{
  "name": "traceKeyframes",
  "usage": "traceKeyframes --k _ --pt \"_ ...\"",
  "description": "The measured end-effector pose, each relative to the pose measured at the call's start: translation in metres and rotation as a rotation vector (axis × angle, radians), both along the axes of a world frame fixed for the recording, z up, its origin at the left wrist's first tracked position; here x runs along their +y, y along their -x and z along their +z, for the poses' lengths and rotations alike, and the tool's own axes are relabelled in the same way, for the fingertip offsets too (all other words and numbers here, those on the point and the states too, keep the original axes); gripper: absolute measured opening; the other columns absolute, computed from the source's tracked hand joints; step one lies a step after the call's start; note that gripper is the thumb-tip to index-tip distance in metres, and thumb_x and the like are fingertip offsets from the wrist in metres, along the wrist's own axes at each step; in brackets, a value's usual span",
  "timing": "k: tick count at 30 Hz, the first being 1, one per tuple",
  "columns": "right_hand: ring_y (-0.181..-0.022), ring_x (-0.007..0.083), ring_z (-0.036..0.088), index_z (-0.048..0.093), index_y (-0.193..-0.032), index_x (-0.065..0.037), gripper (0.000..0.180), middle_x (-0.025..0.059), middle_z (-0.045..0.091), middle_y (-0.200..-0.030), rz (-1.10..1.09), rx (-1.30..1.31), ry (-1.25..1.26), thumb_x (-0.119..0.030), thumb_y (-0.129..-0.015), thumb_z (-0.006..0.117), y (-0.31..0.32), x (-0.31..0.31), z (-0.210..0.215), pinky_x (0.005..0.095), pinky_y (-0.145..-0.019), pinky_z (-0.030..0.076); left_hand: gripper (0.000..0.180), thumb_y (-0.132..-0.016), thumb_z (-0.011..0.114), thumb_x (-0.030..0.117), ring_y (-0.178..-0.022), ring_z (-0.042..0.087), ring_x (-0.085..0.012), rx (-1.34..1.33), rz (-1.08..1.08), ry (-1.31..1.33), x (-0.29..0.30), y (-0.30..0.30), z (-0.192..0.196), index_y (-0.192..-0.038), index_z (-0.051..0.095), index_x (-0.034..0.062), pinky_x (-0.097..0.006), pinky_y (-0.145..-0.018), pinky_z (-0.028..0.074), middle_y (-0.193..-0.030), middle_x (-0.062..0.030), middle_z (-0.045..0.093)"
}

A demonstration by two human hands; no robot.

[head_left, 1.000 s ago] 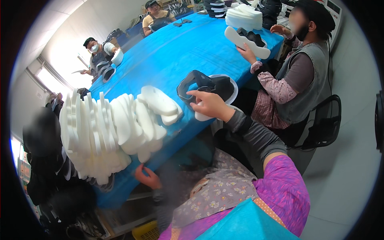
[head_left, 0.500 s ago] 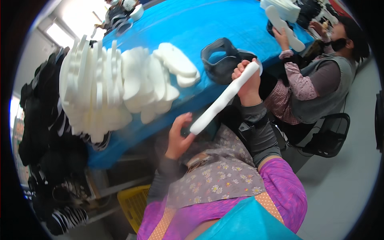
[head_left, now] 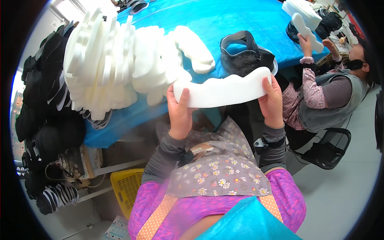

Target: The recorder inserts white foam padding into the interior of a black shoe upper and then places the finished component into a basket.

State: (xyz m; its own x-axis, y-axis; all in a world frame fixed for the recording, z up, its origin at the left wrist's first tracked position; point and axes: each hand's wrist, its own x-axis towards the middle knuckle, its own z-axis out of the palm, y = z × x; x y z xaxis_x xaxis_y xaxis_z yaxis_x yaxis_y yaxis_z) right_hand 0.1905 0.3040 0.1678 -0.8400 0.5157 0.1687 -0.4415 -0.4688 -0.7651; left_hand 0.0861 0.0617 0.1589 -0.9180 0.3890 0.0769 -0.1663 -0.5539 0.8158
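Observation:
A white foam strip (head_left: 222, 92) with a wavy upper edge is stretched out level in front of me, its broad face toward me. My left hand (head_left: 181, 110) grips its left end, thumb on the near face. The right end is pinched by my right hand (head_left: 273, 100). Just beyond the strip, on the blue-covered table (head_left: 168, 14), rests a black ring-shaped collar or brace (head_left: 242, 60) with a grey lining. Left of it lie more white foam pieces (head_left: 154, 60), heaped along the table's near edge, with a tall stack (head_left: 98, 60) of them further left.
Black items (head_left: 44, 88) are piled high at the far left. A yellow plastic basket (head_left: 127, 188) stands below the table. At the right a co-worker (head_left: 332, 88) holds a similar foam strip (head_left: 306, 32), beside a black chair (head_left: 328, 150). More white foam (head_left: 302, 12) is stacked at the far right.
The foam strip has turned from slanted and edge-on to level and broadside. My left hand has come up and closed on its left end. My right hand has lowered slightly, moving right.

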Motion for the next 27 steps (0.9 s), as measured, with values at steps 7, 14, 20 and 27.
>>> traceKeyframes --k 7,14,20,27 --pt "-0.103 0.0129 0.060 0.052 -0.128 0.000 0.041 0.0051 0.063 -0.114 0.365 0.030 -0.157 -0.014 -0.092 0.067 -0.018 -0.018 -0.010 0.0299 -0.091 0.048 0.047 -0.102 0.054 0.024 -0.118 0.055 -0.0158 0.083 -0.206 0.288 0.001 0.002 -0.018 -0.141 0.041 0.0013 -0.033 -0.097 0.047 -0.131 -0.0067 0.055" --pt "-0.103 0.0123 0.059 0.052 -0.123 -0.004 0.043 0.0031 0.062 -0.110 0.337 -0.074 -0.285 -0.011 -0.086 0.074 0.006 -0.049 -0.006 0.0292 -0.094 0.046 0.073 -0.101 0.039 0.053 -0.123 0.051 -0.0193 -0.025 -0.457 -0.080 -0.001 -0.015 0.013 -0.151 0.029 0.0005 -0.031 -0.102 0.041 -0.146 -0.0107 0.044" --pt "-0.104 0.0114 0.057 0.054 -0.120 -0.004 0.041 0.0023 0.060 -0.110 0.273 -0.090 -0.402 -0.008 -0.085 0.075 0.006 -0.057 -0.004 0.0278 -0.090 0.047 0.081 -0.098 0.036 0.059 -0.132 0.045 -0.0225 0.055 -0.524 -0.014 -0.005 -0.018 0.024 -0.153 0.024 0.0014 -0.033 -0.109 0.035 -0.150 -0.0121 0.039" --pt "-0.104 0.0117 0.058 0.053 -0.120 -0.004 0.040 0.0038 0.061 -0.110 0.333 -0.009 -0.333 -0.006 -0.086 0.074 0.004 -0.063 0.001 0.0286 -0.089 0.047 0.079 -0.098 0.036 0.056 -0.136 0.040 -0.0236 0.084 -0.559 -0.026 -0.006 -0.020 0.021 -0.153 0.023 0.0003 -0.034 -0.112 0.030 -0.152 -0.0136 0.036"
